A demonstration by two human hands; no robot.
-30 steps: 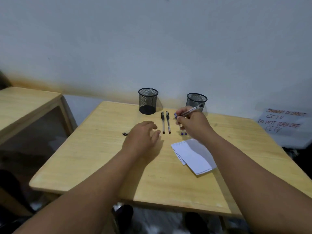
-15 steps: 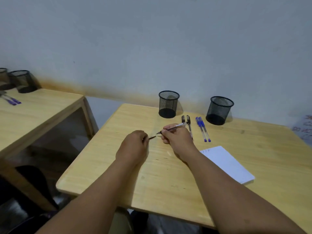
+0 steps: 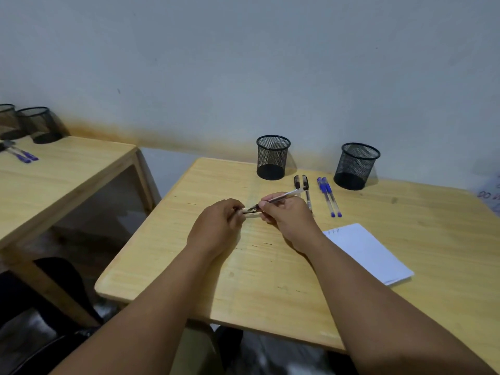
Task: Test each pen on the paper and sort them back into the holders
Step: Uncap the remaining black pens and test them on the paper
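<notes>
My right hand [image 3: 288,219] grips a clear pen with black ink [image 3: 284,196], its tip pointing left toward my left hand [image 3: 216,228]. My left hand pinches the pen's cap [image 3: 247,211] right at the tip. Two black-capped pens [image 3: 305,185] lie side by side behind my right hand, and two blue-capped pens [image 3: 328,196] lie to their right. Two empty black mesh holders stand at the table's back: the left holder [image 3: 272,156] and the right holder [image 3: 357,165]. A white paper pad [image 3: 370,253] with small marks at its top lies to my right.
The wooden table [image 3: 270,280] stands against a grey wall. A second wooden table [image 3: 54,180] to the left carries two more mesh holders [image 3: 38,124] and blue pens [image 3: 23,155]. A handwritten paper note [image 3: 491,190] shows at the right edge.
A second ago my right hand held the pen up near the right holder and my left hand lay flat. Both hands have come together, cap meeting pen tip. The camera view shifted left.
</notes>
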